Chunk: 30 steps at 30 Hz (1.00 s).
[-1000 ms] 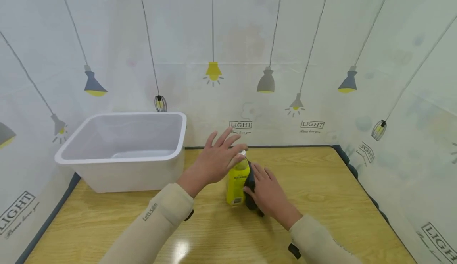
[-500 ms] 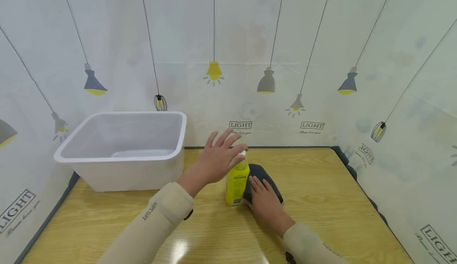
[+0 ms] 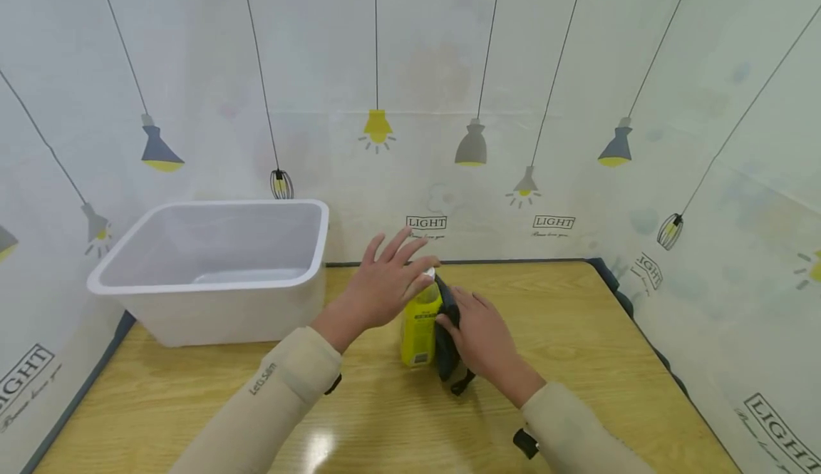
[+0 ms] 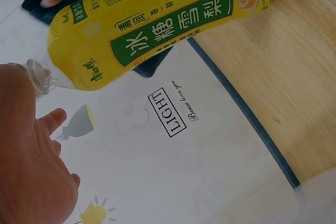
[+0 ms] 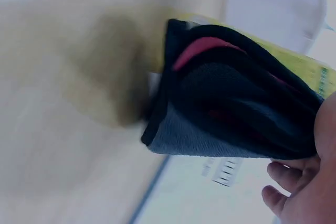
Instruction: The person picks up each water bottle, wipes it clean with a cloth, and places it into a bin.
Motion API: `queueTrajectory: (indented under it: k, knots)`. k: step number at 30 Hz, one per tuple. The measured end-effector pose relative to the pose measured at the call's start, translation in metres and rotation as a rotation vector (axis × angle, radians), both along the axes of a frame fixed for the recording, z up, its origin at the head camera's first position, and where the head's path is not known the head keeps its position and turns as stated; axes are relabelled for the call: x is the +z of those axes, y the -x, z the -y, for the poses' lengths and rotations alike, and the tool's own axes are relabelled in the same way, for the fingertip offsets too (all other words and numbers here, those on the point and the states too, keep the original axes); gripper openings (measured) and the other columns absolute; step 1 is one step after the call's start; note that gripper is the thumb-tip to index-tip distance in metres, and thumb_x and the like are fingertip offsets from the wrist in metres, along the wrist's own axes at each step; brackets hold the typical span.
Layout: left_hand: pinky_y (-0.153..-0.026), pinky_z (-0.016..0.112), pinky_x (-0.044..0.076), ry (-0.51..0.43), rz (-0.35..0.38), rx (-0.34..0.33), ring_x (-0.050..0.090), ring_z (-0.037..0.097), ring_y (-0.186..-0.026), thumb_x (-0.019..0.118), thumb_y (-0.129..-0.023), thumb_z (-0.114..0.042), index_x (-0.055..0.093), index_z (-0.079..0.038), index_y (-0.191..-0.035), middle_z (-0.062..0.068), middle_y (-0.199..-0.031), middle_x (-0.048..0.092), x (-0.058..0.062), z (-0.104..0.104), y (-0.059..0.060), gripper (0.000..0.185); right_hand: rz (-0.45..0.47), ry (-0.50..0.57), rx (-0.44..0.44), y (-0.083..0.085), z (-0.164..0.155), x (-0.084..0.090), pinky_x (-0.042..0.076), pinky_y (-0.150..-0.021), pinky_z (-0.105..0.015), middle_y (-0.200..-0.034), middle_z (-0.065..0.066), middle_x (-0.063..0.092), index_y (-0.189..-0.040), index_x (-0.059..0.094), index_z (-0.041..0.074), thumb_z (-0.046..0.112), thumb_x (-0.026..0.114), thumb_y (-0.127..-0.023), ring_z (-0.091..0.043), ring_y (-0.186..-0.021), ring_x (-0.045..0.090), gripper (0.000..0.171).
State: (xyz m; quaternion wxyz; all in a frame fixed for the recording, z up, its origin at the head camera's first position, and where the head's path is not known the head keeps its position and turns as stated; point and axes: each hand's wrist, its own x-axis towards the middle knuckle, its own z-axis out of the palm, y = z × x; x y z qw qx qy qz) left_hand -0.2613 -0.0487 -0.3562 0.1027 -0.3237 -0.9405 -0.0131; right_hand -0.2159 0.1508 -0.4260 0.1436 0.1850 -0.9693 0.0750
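Note:
A yellow drink bottle [image 3: 418, 335] stands upright on the wooden table, its green-and-yellow label turned toward the left wrist view. My left hand [image 3: 378, 290] pinches the bottle's white cap [image 4: 38, 76] between thumb and forefinger, the other fingers spread out. Right against the bottle's right side, my right hand [image 3: 485, 335] grips a folded dark grey cloth [image 3: 447, 356]. Close up, the cloth [image 5: 194, 137] has black edging and a pink strip inside its folds; its full shape is hidden.
At the back left of the table [image 3: 551, 331] stands a large white tub [image 3: 212, 317] with bare inner walls showing. Fabric backdrop [image 3: 526, 53] printed with lamps closes off the back and both sides.
Half a second ago the cloth lay wide against the bottle under the right hand's spread fingers; now it is folded narrow and upright in that hand. The left hand has stayed at the cap.

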Motion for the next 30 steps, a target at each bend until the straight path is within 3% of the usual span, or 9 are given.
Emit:
queueTrajectory:
  k: [5, 9, 14, 20, 30]
  knots:
    - [-0.121, 0.057, 0.010, -0.003, -0.014, 0.002, 0.005, 0.024, -0.154, 0.021, -0.104, -0.053, 0.037, -0.036, -0.148, -0.003, -0.163, 0.023, -0.002, 0.000, 0.001, 0.049, -0.071, 0.056, 0.017, 0.002, 0.003, 0.027, 0.035, -0.115, -0.045, -0.143, -0.015, 0.053, -0.140, 0.050, -0.001, 0.037, 0.052, -0.100, -0.028, -0.135, 0.049, 0.055]
    - [-0.121, 0.057, 0.009, -0.001, -0.009, 0.011, 0.003, 0.023, -0.154, 0.021, -0.104, -0.053, 0.036, -0.036, -0.149, -0.003, -0.163, 0.022, -0.002, -0.001, 0.001, 0.050, -0.070, -0.036, 0.016, 0.002, 0.010, 0.038, 0.030, -0.118, -0.043, -0.152, -0.015, 0.043, -0.147, 0.040, 0.000, 0.041, 0.049, -0.101, -0.026, -0.143, 0.039, 0.062]
    - [-0.121, 0.056, 0.006, -0.005, 0.020, 0.010, -0.001, 0.022, -0.154, 0.022, -0.104, -0.052, 0.035, -0.036, -0.149, -0.004, -0.164, 0.019, -0.001, -0.002, 0.001, 0.049, -0.057, -0.128, -0.016, 0.001, 0.012, 0.037, 0.027, -0.120, -0.043, -0.155, -0.015, 0.037, -0.149, 0.035, -0.002, 0.044, 0.047, -0.101, -0.027, -0.146, 0.033, 0.067]
    - [-0.122, 0.055, 0.005, -0.005, 0.038, 0.015, -0.001, 0.021, -0.154, 0.022, -0.105, -0.051, 0.036, -0.036, -0.148, -0.004, -0.164, 0.019, 0.001, -0.001, 0.000, 0.048, 0.026, -0.118, -0.036, 0.000, 0.007, 0.019, 0.026, -0.120, -0.045, -0.157, -0.017, 0.034, -0.149, 0.033, -0.002, 0.045, 0.045, -0.101, -0.029, -0.147, 0.031, 0.068]
    - [-0.121, 0.056, 0.006, -0.027, 0.026, 0.010, 0.001, 0.021, -0.154, 0.023, -0.105, -0.052, 0.039, -0.037, -0.145, -0.004, -0.163, 0.022, -0.001, -0.001, -0.002, 0.046, 0.154, -0.256, -0.010, 0.000, 0.005, -0.048, 0.030, -0.118, -0.046, -0.153, -0.012, 0.041, -0.143, 0.047, 0.003, 0.051, 0.043, -0.100, -0.026, -0.145, 0.037, 0.065]
